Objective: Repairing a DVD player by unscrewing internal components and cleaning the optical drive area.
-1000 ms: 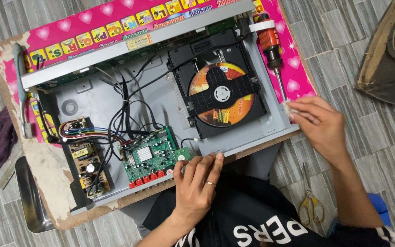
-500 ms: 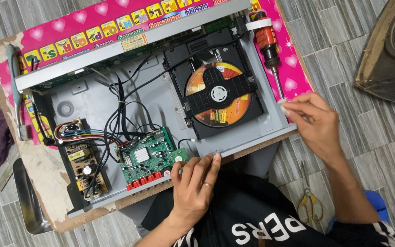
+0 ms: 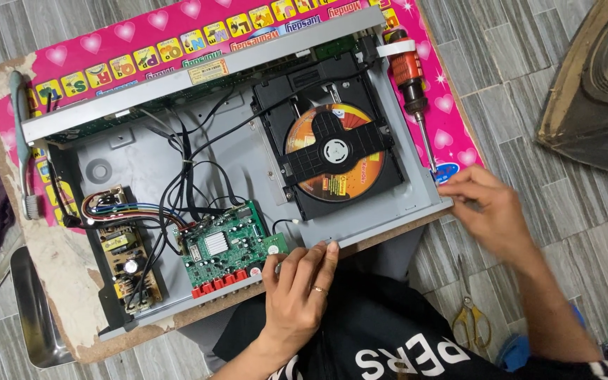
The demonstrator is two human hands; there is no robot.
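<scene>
One opened grey metal disc player (image 3: 142, 158) (one orange disc (image 3: 336, 151), two circuit boards) — left hand (image 3: 300, 295) flat, fingers apart, on its near edge; right hand (image 3: 490, 211) pinched at its corner, grasp unclear.

Right hand (image 3: 490, 211) motion-blurred; scissors (image 3: 469, 313) partly hidden behind its forearm.

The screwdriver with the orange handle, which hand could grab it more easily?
Probably the right hand. Its fingers rest at the player's near corner, right beside the tip of the screwdriver. The left hand presses the near edge by the green circuit board, farther away.
</scene>
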